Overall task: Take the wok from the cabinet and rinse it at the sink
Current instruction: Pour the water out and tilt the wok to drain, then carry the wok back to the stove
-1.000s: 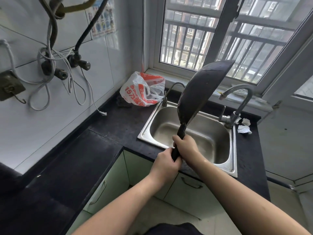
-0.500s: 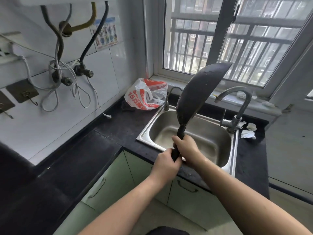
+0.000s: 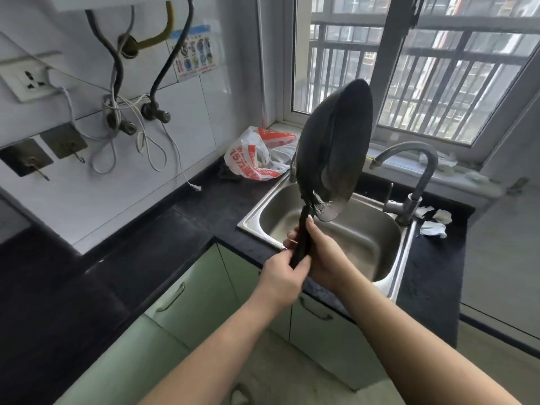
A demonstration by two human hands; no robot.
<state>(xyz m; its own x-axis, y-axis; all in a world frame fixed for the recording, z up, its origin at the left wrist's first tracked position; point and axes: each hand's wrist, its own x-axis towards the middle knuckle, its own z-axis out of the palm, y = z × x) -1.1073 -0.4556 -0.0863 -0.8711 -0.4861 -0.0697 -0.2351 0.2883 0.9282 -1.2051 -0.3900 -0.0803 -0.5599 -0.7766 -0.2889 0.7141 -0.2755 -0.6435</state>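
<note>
Black wok (image 3: 336, 141); steel-grey sink (image 3: 254, 220); pale green cabinets (image 3: 198, 290); red-white bag (image 3: 257, 159)

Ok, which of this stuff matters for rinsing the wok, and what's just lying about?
Job: wok, gripped at its handle by left hand and right hand; sink; tap.

Lying about: plastic bag, crumpled paper, wall socket, loose cable.

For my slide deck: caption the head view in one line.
Both hands, left hand and right hand, grip a dark wok tipped upright, draining over a stainless steel sink.
</note>
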